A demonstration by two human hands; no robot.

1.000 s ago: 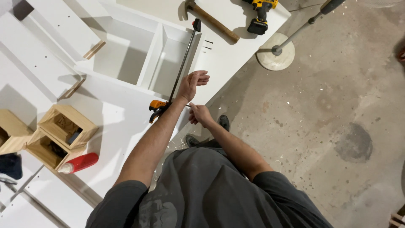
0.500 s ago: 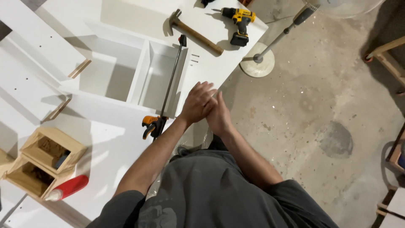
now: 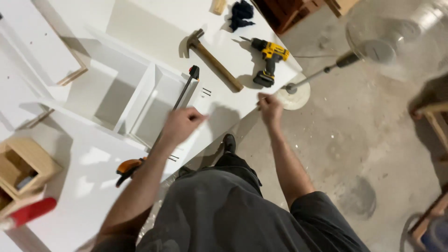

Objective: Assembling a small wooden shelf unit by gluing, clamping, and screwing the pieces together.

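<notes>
The left hand (image 3: 181, 125) hovers over the long bar clamp (image 3: 161, 129), which runs up and away across the white worktop (image 3: 154, 28). Its fingers are curled (too blurry to tell if gripping). The right hand (image 3: 270, 106) sits near the worktop edge, fingers pinched together, farther from the clamp.

— How are the arms?
— Both stretched forward, apart. The left hand (image 3: 181, 125) is loosely curled, blurred.
— And the right hand (image 3: 270, 106)?
— Fingers seem pinched together; too blurred to say.
</notes>
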